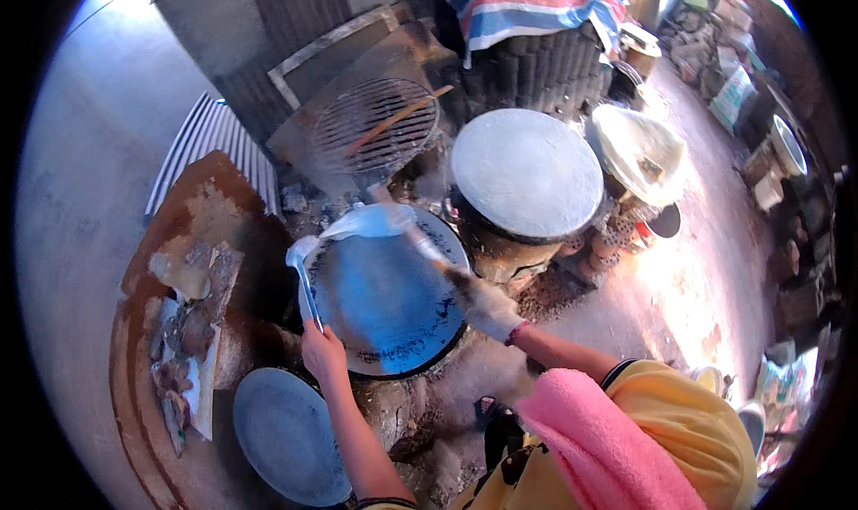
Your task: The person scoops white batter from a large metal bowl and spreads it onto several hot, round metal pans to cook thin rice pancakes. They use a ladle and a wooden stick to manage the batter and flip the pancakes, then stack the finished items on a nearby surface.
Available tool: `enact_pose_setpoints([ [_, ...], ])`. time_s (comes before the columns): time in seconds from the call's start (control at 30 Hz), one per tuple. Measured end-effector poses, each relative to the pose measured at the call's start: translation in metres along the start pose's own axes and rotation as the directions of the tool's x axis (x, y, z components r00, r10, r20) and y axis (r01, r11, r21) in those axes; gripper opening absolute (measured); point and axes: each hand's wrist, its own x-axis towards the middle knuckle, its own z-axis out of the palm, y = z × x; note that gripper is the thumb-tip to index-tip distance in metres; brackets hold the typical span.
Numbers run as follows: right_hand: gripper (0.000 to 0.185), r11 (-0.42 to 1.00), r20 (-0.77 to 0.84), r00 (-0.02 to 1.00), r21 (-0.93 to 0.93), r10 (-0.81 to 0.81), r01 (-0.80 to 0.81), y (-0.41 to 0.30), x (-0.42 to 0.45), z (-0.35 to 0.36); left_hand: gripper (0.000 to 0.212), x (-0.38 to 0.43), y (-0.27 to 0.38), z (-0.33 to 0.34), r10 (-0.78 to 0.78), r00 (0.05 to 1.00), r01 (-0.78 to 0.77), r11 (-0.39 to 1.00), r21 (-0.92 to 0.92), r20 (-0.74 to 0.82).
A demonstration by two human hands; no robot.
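Observation:
My left hand grips the thin handle of a ladle-like metal utensil, its head coated in white paste. A knitted glove covers my right hand, closed around a wooden-handled tool whose far end is blurred. Between the two tools stretches a pale, wet-looking sheet or strand of batter, over the far rim of a large round griddle. Dark burnt specks mark the griddle's surface near its right and front edges. Whether the strand touches the griddle I cannot tell.
Right of the griddle stands another round pan with a pale grey surface. A third metal disc lies front left. Behind are a round grate with a stick and perforated coal briquettes. A plastic-lined container stands right.

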Motion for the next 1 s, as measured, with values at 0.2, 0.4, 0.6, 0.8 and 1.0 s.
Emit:
enact_pose_setpoints([
  [0.2, 0.034, 0.916, -0.061, 0.929, 0.155, -0.366, 0.371, 0.031, 0.038, 0.031, 0.02, -0.071, -0.057, 0.006, -0.176, 0.983, 0.18, 0.859, -0.479, 0.054],
  [0.4, 0.037, 0.899, 0.335, 0.885, -0.184, -0.323, 0.398, -0.023, 0.033, -0.004, 0.022, -0.134, 0.013, -0.06, -0.295, 0.92, 0.336, 0.255, -0.907, 0.258],
  [0.6, 0.037, 0.908, 0.265, 0.871, 0.048, -0.413, 0.416, 0.038, 0.104, -0.008, 0.025, -0.151, 0.024, -0.085, -0.282, 0.917, 0.305, 0.043, -0.951, 0.282],
  [0.8, 0.033, 0.966, 0.403, 0.879, 0.062, -0.256, 0.253, -0.004, 0.09, 0.005, 0.023, -0.143, 0.0, -0.062, -0.265, 0.926, 0.272, -0.031, -0.962, 0.27],
  [1.0, 0.038, 0.721, 0.5, 0.701, -0.197, -0.509, 0.664, -0.037, 0.04, -0.021, 0.023, -0.152, 0.0, -0.055, -0.376, 0.87, 0.332, -0.031, -0.943, 0.319],
])
